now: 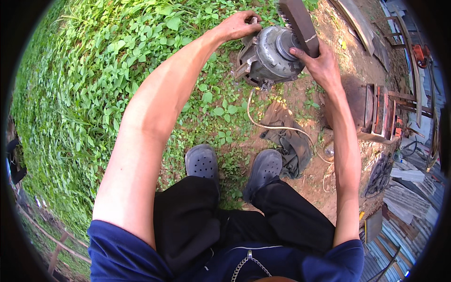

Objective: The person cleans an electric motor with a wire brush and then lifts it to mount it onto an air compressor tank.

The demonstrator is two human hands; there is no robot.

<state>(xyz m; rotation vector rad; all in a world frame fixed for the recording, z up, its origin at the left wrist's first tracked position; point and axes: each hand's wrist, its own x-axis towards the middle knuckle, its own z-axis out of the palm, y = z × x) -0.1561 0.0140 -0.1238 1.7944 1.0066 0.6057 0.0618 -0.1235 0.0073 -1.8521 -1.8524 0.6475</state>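
Grey electric motor (pixel 268 55) held above weedy ground (pixel 94 94), left hand (pixel 237 26) fingers clamped on its housing edge, right hand (pixel 319 63) fingers wrapped round a dark flat bar (pixel 300 21) — resting across the motor's hub — cream cord (pixel 277 127) trailing down past a crumpled rag (pixel 289 141).

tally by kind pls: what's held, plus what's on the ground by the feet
Motor, gripped by left hand: 1
Dark bar, gripped by right hand: 1
Grey shoes: 2
Rag: 1
Pale cord: 1
Total: 6
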